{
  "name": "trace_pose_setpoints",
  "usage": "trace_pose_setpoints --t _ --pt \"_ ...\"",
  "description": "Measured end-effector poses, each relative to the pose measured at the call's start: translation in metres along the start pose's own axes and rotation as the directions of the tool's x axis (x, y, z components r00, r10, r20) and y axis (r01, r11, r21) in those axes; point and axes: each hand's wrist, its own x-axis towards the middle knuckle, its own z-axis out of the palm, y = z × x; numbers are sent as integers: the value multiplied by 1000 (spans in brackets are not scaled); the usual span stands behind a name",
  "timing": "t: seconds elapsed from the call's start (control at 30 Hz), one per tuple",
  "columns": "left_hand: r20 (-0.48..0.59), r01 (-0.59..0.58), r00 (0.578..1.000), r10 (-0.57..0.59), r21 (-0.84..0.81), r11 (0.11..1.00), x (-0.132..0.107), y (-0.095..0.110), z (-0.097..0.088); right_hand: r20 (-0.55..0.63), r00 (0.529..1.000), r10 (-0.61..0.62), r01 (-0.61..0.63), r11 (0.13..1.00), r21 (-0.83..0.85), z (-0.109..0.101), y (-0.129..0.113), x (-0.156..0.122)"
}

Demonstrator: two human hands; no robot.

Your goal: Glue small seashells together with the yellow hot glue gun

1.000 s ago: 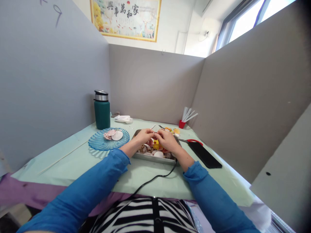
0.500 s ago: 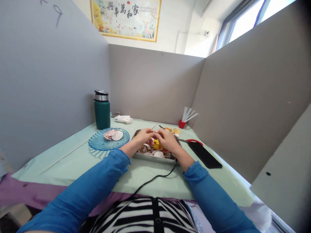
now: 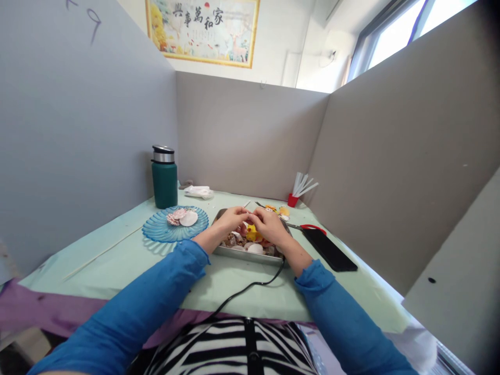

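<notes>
Pale green table (image 3: 238, 289), bearing a metal tray (image 3: 250, 255); blue plate (image 3: 154, 229), left of the tray; left hand (image 3: 230, 220) and right hand (image 3: 269, 225), over the tray, fingertips close together; whether either grip encloses anything is not discernible; shells (image 3: 255, 248), inside the tray; yellow piece (image 3: 253, 233), among them, visible between the hands.

The left hand (image 3: 230, 220) and right hand (image 3: 269, 224) have shifted very slightly at their meeting fingers, above the metal tray (image 3: 250, 255). Any finer change there is too small to tell.
</notes>
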Motion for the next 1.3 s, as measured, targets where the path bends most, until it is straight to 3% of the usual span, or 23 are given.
trace_pose_setpoints --t 1.3 --pt "-17 8 1000 -8 26 1000 -2 2 1 1 1000 -5 5 1000 -1 0 0 -1"
